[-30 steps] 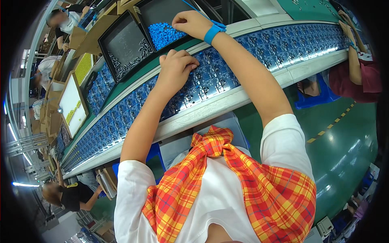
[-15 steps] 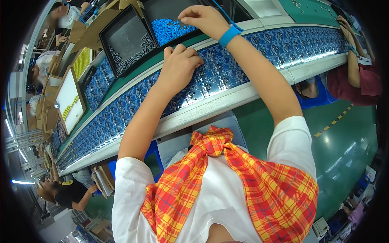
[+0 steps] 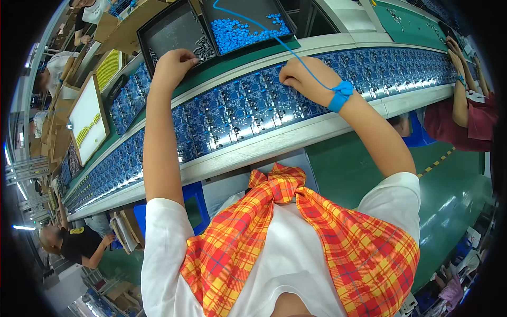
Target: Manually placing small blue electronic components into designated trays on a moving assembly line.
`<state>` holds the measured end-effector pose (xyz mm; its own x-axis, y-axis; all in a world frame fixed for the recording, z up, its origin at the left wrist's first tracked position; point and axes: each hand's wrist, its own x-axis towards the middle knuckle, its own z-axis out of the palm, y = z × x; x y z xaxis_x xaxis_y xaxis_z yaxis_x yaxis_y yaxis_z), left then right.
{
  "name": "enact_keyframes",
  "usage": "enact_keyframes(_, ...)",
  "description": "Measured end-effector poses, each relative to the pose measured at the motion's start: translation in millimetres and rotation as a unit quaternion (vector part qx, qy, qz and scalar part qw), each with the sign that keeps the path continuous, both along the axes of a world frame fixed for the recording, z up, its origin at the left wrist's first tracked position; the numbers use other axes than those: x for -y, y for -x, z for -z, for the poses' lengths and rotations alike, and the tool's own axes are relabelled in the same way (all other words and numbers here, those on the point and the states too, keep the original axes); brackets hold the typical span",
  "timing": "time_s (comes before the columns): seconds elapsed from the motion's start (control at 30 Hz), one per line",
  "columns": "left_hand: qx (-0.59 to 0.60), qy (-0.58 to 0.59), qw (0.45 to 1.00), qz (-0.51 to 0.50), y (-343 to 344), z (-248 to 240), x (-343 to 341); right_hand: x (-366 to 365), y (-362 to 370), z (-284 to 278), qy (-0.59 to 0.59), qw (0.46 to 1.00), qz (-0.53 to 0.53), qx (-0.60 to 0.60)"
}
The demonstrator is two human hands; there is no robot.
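Note:
My left hand reaches over the near edge of a black tray that holds small dark cylindrical parts. Its fingers are curled together beside those parts; whatever they pinch is hidden. My right hand is over a long row of blue circuit boards, thumb and fingertips drawn together low above one board. I cannot make out what is between them. Around my right wrist is a blue strap with a blue cord. A second black tray contains small blue parts.
The boards lie on a line with a pale front rail. More boards and a white board with yellow parts stand at the left. A co-worker's hands are at the right end, near a green mat.
My left hand has moved from over the boards, leftward and away, to the tray of dark parts. My right hand has come from the blue parts down to the boards.

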<state>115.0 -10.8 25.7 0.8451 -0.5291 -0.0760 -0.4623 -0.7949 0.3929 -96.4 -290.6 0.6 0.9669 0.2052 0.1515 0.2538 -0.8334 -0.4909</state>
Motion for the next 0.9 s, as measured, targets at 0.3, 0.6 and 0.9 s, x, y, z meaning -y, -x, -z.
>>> enact_keyframes(0.3, 0.25, -0.026, 0.968, 0.004, 18.5, 7.7, 4.2, -4.3, -2.2, 5.0, 0.043, 0.998, 0.002, 0.041)
enact_keyframes(0.6, -0.017, 0.223, 0.969, 0.11, 114.9, -3.5, 53.1, -6.5, 0.2, 4.4, 0.051, 0.998, 0.015, 0.019)
enact_keyframes(0.9, -0.275, 0.255, 0.916, 0.142, 127.8, 4.2, 55.9, -4.8, -19.6, -36.8, 0.057, 0.996, 0.021, 0.068)
